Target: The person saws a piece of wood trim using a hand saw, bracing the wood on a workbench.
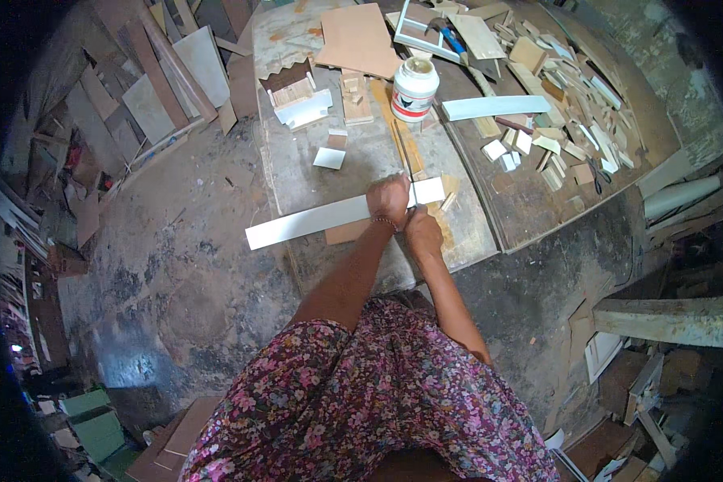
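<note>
A long white strip of board lies across the near part of the worktable, its left end sticking out past the table's edge. My left hand presses down on it near its right end, fingers closed over it. Just right of that hand, a thin dark saw blade crosses the strip, pointing away from me. My right hand is closed around the blade's near end. The short white end of the strip shows beyond the blade. A brown wood piece lies under the strip.
A white glue jar stands open farther back. Small white-and-brown box pieces lie to its left. On the right-hand board are a blue-handled hammer, a curved white strip, pliers and many wood offcuts.
</note>
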`<state>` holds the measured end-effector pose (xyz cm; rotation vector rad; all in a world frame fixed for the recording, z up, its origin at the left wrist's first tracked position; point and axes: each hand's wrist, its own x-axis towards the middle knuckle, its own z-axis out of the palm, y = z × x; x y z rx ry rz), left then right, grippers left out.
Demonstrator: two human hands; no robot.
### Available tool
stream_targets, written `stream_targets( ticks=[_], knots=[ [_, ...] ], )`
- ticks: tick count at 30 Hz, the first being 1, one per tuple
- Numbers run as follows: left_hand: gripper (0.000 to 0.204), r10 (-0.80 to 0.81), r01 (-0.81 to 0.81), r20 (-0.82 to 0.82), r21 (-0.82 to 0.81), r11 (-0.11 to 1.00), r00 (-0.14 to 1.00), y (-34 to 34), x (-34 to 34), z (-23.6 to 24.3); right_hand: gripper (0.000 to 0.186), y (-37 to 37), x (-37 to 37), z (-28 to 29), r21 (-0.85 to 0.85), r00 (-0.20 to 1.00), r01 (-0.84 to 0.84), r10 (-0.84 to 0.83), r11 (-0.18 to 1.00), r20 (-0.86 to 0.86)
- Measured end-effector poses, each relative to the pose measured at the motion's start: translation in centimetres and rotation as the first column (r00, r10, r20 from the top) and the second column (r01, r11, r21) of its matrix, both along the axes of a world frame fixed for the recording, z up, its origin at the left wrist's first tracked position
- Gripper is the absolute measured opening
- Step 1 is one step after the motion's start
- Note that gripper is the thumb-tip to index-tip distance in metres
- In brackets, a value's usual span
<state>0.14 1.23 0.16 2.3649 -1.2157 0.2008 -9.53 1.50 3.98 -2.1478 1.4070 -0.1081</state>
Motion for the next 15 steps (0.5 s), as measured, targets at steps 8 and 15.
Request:
stream_targets(
  ticks=[8,15],
  knots=[
    [0.035,0.013,-0.01,-0.092,0.041,0.999,0.996,-0.04,0.05,0.29,0.028,0.24,-0.35,0.08,-0.022,1.0,-0.008,0.009,1.0,0.014],
    [0.036,0.015,-0.012,-0.074,0.038,0.999,0.997,-0.05,0.03,0.05,0.029,0.22,-0.3,-0.27,-0.031,1.0,-0.012,0.012,0.999,0.024]
  ],
)
